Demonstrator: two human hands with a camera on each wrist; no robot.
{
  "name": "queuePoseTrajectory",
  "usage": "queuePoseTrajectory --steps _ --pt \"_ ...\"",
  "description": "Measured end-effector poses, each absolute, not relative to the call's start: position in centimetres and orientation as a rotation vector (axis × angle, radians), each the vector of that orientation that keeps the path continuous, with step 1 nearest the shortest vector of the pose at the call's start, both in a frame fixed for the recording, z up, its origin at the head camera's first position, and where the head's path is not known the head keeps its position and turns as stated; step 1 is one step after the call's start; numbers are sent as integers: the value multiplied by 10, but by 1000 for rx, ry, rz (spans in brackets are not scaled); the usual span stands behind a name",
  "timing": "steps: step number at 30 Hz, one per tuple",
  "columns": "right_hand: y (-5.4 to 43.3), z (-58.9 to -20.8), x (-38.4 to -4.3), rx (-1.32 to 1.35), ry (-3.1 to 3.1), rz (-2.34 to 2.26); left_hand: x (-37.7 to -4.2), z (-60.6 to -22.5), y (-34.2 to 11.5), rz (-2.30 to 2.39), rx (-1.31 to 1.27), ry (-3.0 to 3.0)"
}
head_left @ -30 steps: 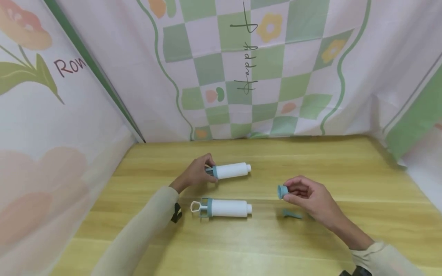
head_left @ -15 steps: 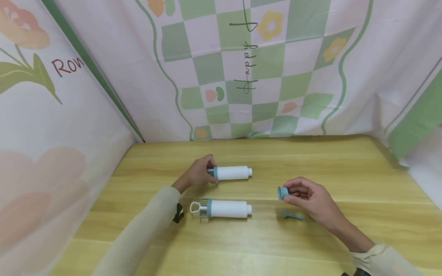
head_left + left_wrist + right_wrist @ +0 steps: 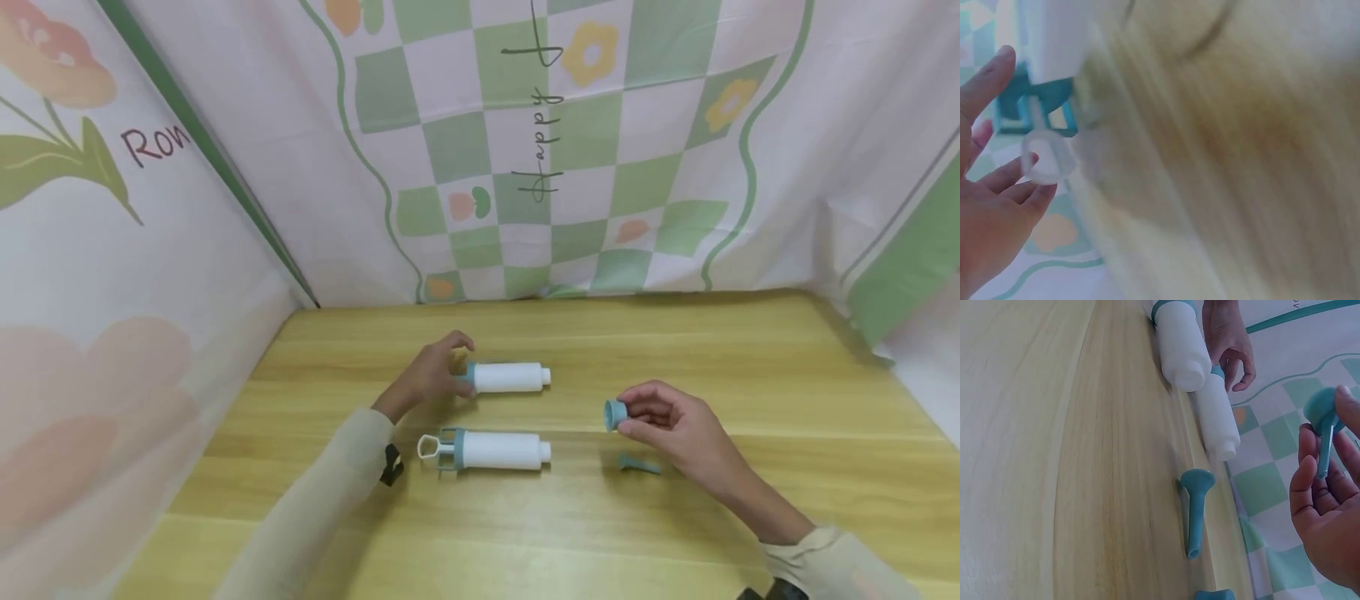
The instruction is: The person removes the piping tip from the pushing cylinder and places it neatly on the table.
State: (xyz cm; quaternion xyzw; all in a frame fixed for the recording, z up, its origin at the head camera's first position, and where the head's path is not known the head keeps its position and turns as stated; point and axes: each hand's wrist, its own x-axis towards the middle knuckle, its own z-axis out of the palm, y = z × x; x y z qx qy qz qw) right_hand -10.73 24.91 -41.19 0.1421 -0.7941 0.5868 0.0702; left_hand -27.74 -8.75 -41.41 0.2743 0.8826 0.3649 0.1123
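Observation:
Two white syringe-like pumps with teal end frames lie side by side on the table. My left hand (image 3: 431,375) is around the teal end of the far pump (image 3: 510,377), thumb and fingers spread apart. In the left wrist view that pump's pale loop handle (image 3: 1047,156) shows beside the fingertips. The near pump (image 3: 501,450) has its loop handle pointing left. My right hand (image 3: 678,425) pinches a teal funnel-shaped nozzle (image 3: 1322,415) by thumb and fingers above the table, wide mouth facing left in the head view. A similar nozzle (image 3: 639,465) lies below that hand.
In the right wrist view, part of another teal piece (image 3: 1214,595) shows at the bottom edge. The wood-grain table (image 3: 480,533) meets a patterned curtain (image 3: 517,250) at the back, with more hanging cloth at both sides.
The far pump has gone from slightly tilted to lying level. My left fingers have spread away from its teal end. The right hand stays in place with the nozzle.

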Motion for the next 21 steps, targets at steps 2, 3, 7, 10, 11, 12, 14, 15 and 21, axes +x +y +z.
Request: queuePoseTrajectory --steps 2,3,7,10,11,12,14,15,21 --pt "250 -411 -107 415 -2392 1756 -276 -410 -88 1083 827 2603" --pt "250 -410 -106 409 -2390 1757 -276 -408 -88 1081 847 2615" --pt "251 -409 -105 408 -2378 1774 -271 -401 -88 1091 874 2642" --pt "250 -409 -104 416 -2370 1789 -264 -397 -88 1123 853 2652" --pt "249 -408 -104 416 -2369 1792 -261 -396 -87 1133 845 2660" --pt "249 -409 -103 412 -2368 1797 -259 -395 -86 1140 846 2674" --pt "248 -408 -103 398 -2371 1802 -254 -393 -84 1165 857 2700" --pt "248 -408 -102 394 -2372 1801 -251 -392 -82 1175 868 2715" --pt "244 -407 -101 417 -2345 1820 -231 -384 -69 1302 989 2701"
